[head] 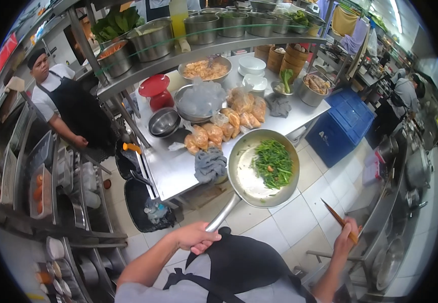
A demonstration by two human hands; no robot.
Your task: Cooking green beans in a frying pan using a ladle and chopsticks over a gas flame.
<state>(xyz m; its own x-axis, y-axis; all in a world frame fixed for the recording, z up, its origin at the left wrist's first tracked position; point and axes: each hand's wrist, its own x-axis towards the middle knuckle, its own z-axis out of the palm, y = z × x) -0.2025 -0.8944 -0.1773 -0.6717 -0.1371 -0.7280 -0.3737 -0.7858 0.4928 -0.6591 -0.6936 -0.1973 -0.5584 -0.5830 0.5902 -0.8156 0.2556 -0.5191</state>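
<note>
My left hand (199, 238) grips the metal handle of a frying pan (244, 166), held out in front of my apron. Chopped cooked greens (275, 163) lie heaped in the right part of the pan, with a few small brown bits among them. Out to the right, my right hand (346, 234) is closed around a pair of wooden chopsticks (334, 213), their tips pointing up and left, apart from the pan. Just beyond the pan, a crumpled grey cloth (210, 165) rests on the near edge of a steel worktable (173, 177).
Several tied bags of orange-brown food (214, 133) stand on the worktable near a bowl of clear plastic bags (200, 99). A blue lidded bin (336, 130) is on the tiled floor. To the left, a co-worker (67, 102) stands by a black-lined waste bin (137, 212).
</note>
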